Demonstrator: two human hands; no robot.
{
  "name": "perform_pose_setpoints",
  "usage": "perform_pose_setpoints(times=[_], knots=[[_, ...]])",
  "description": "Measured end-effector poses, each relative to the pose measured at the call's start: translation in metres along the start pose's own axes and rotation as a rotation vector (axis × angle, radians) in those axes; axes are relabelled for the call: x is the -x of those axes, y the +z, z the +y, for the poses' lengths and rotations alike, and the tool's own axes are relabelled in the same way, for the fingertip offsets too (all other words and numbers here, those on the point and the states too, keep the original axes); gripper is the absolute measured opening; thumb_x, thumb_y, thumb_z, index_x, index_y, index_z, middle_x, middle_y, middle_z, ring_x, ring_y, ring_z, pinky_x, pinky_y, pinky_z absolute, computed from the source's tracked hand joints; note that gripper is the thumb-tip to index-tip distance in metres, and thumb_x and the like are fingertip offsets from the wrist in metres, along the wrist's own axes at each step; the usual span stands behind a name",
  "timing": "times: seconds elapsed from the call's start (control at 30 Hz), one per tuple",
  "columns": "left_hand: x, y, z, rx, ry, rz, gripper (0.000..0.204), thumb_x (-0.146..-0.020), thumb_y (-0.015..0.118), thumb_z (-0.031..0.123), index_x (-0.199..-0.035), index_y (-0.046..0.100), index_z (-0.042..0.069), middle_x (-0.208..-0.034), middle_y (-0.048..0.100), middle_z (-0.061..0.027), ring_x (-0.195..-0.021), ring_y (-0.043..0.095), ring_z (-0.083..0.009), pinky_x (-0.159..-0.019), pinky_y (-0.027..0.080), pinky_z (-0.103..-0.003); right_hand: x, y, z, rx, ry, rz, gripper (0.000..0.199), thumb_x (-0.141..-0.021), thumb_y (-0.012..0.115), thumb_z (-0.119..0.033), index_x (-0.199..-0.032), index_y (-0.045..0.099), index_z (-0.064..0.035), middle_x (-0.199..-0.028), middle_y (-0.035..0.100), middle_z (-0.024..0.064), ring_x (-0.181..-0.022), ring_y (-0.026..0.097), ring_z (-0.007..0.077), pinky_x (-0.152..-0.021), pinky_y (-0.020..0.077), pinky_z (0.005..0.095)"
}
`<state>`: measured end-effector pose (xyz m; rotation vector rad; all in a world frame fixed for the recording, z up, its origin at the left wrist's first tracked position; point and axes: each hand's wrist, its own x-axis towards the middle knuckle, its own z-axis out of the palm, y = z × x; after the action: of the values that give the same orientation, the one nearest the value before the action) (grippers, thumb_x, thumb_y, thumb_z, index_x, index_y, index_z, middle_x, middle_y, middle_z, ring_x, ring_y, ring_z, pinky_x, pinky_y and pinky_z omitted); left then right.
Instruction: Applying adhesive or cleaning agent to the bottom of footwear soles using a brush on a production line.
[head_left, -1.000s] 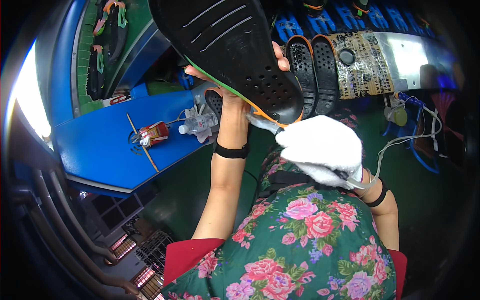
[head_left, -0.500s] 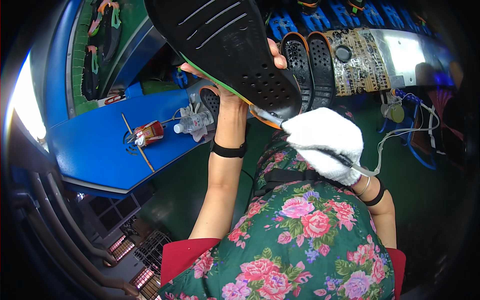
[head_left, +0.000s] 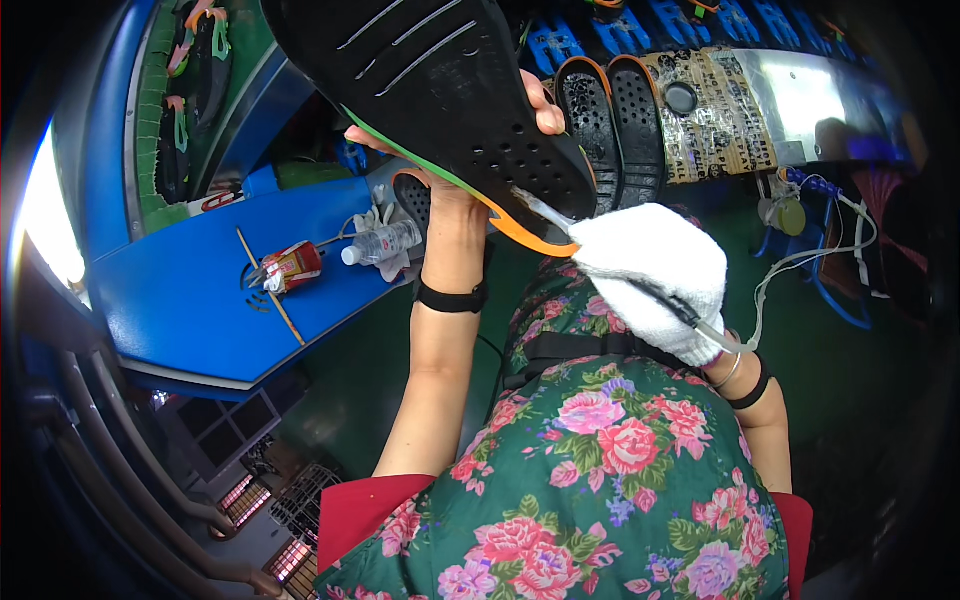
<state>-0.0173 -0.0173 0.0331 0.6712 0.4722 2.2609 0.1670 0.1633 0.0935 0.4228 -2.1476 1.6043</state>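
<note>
A black shoe sole (head_left: 430,90) with a green and orange edge and a patch of small holes is held up in my left hand (head_left: 541,105), its fingers wrapped round it from beneath. The white-gloved right hand (head_left: 655,275) is closed round a slim pen-like tool (head_left: 545,208). Its pale, brush-like tip lies against the sole by the holes, near the orange edge. A pale tube (head_left: 722,342) comes out at the back of this grip; most of the tool's body is hidden by the glove.
Two black soles (head_left: 610,130) lie beside a taped brown surface (head_left: 715,120) on the conveyor. Another sole (head_left: 412,195) sits behind my left wrist. On the blue table (head_left: 180,290) are a plastic bottle (head_left: 385,243), a red carton (head_left: 293,268) and a thin stick (head_left: 290,320). Blue racks line the far side.
The tool's tip has shifted from the orange edge onto the black face near the holes. The sole has moved slightly left and up with my left hand.
</note>
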Motion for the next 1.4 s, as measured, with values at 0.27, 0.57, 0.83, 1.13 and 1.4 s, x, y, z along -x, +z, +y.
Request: perform_pose_setpoints(times=[0.27,0.57,0.83,1.13,1.4], knots=[[-0.006,0.006,0.002,0.036,0.059,-0.058,0.141,-0.051,0.053,0.106,-0.14,0.05,-0.003,-0.117,0.064,-0.033,-0.099,0.067,-0.0415,-0.086,0.056,-0.053,0.001,-0.013,0.005,-0.419,0.373,-0.117,0.014,-0.078,0.079,0.004,-0.092,0.078,-0.0006,-0.097,0.079,0.0145,-0.089,0.076,0.0286,-0.078,0.0596,0.036],[-0.012,-0.016,0.017,0.047,-0.06,-0.27,0.135,-0.056,0.063,0.1,-0.143,0.047,-0.001,-0.129,0.06,-0.0281,-0.109,0.065,-0.0369,-0.099,0.046,-0.05,-0.009,0.005,0.016,-0.044,-0.081,-0.203,0.03,-0.076,0.079,0.0,-0.104,0.079,-0.0097,-0.103,0.078,0.0081,-0.091,0.075,0.0258,-0.075,0.0599,0.0341],[-0.005,-0.018,-0.001,0.104,-0.138,-0.226,0.136,-0.061,0.06,0.099,-0.154,0.039,0.001,-0.127,0.062,-0.0356,-0.101,0.071,-0.0377,-0.087,0.059,-0.05,-0.015,0.004,0.025,-0.114,-0.157,-0.273,0.029,-0.078,0.078,0.0,-0.106,0.077,-0.007,-0.104,0.078,0.0103,-0.091,0.075,0.0293,-0.079,0.0607,0.0365],[0.004,-0.002,0.006,-0.003,-0.501,0.003,0.128,-0.071,0.048,0.097,-0.151,0.043,-0.002,-0.121,0.064,-0.0374,-0.094,0.075,-0.0393,-0.079,0.064,-0.047,-0.023,-0.002,0.03,-0.353,-0.17,-0.5,0.029,-0.086,0.074,-0.004,-0.115,0.076,-0.0062,-0.111,0.077,0.0102,-0.093,0.074,0.0267,-0.081,0.0596,0.0356],[0.005,0.028,0.001,-0.487,-0.674,0.453,0.095,-0.09,0.046,0.081,-0.141,0.06,0.002,-0.129,0.069,-0.0207,-0.11,0.073,-0.028,-0.092,0.062,-0.04,-0.023,0.001,0.034,-0.529,0.075,-0.628,0.03,-0.077,0.076,-0.003,-0.107,0.077,-0.0083,-0.111,0.077,0.011,-0.101,0.074,0.0303,-0.092,0.0577,0.0405]])
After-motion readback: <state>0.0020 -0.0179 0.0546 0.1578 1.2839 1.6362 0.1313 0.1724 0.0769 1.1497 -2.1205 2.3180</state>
